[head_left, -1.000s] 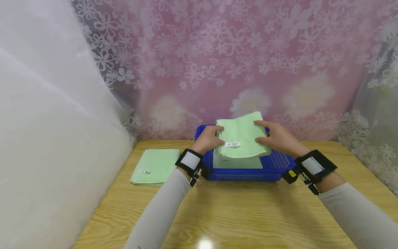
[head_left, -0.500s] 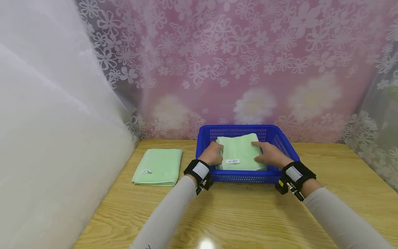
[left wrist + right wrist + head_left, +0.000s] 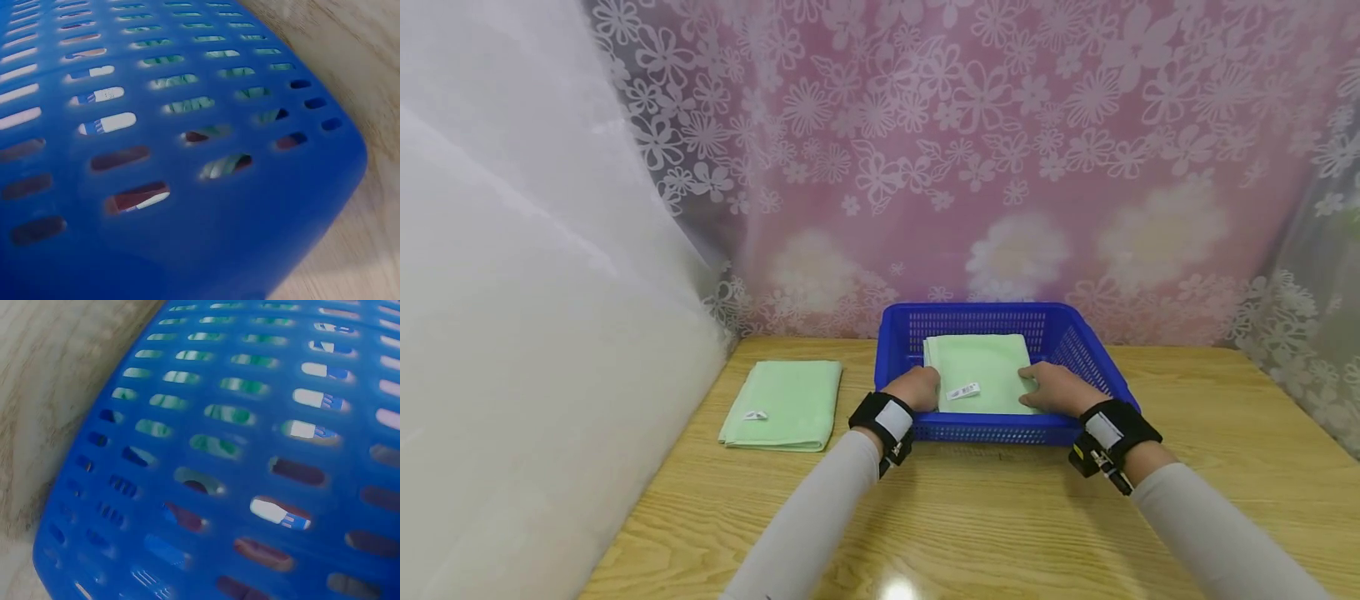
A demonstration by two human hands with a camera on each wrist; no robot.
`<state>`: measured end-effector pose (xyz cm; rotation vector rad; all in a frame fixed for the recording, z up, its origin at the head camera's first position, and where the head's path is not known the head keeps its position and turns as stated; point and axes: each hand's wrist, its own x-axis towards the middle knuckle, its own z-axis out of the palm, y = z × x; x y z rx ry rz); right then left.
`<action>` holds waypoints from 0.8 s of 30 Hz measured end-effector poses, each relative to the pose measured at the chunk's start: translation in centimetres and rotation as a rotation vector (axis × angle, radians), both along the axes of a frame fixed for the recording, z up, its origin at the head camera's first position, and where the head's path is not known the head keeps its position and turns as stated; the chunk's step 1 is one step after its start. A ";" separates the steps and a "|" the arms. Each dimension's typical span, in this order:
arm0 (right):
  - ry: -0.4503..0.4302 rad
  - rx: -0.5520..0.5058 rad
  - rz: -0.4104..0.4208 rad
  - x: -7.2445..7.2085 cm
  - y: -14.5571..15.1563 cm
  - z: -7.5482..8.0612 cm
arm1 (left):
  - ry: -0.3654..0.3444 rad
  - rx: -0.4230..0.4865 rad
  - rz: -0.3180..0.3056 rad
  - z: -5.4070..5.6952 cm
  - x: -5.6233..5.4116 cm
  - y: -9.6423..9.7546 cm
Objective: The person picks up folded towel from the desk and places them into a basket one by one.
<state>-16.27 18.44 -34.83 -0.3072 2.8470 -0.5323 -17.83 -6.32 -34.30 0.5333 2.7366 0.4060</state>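
Observation:
A folded pale green towel with a white label lies flat in the blue plastic basket, its label edge toward me. My left hand reaches over the front rim to the towel's left edge, with its fingertips hidden from the head camera. Opposite it, my right hand has thumb and forefinger spread apart at the right edge. Both wrist views are filled by the basket's slotted wall, and green cloth shows through the slots.
On the wooden table, a second folded green towel with a small white tag lies left of the basket. A pink flowered curtain hangs behind, and a white sheet closes off the left side.
The towel has come down from above the basket to lie inside it, both hands lowering with it. The right fingers have shifted from the towel's top to its edge.

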 end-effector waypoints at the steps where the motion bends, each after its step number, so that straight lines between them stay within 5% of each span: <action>1: -0.010 0.005 -0.002 0.0 0.0 0.0 | -0.010 -0.005 0.000 0.0 0.0 0.0; 7: 0.002 0.004 0.002 0.3 -0.2 0.2 | 0.007 0.016 0.023 0.0 0.3 -0.1; 10: 0.040 -0.002 0.022 0.8 -0.1 0.7 | 0.080 0.013 0.032 0.3 0.9 -0.1; 17: 0.182 -0.040 -0.024 2.0 0.4 4.7 | 0.308 0.033 -0.028 4.6 3.2 0.6; 20: 0.176 -0.040 -0.055 2.4 0.2 6.0 | 0.281 0.018 -0.010 6.2 3.7 0.8; 24: 0.151 -0.038 -0.048 3.0 -0.1 6.3 | 0.228 -0.003 0.002 6.5 4.1 0.5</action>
